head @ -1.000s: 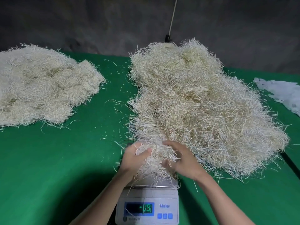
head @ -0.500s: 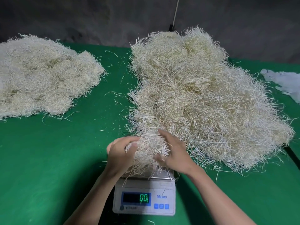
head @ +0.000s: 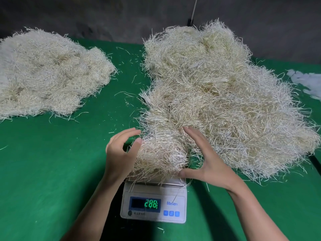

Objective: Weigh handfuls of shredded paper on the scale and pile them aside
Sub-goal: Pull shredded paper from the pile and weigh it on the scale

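Head cam: handful of shredded paper (head: 161, 153) sits on the scale (head: 152, 190) platform, at the near side of the green table (head: 52, 171), w/ strands hanging over the front. Left hand (head: 121, 153) is just beside its left flank, fingers loosely curved & spread, gripping nothing; can't tell if the thumb tip touches. Right hand (head: 208, 164) is on the other flank, fingers straight, thumb out wide, holding nothing. Display (head: 152, 204) glows green, approx 288. Big pile (head: 217, 94) is right behind, touching the handful. 2nd pile (head: 48, 75) is far left, well apart. White scraps (head: 309, 82) lie at the right edge.
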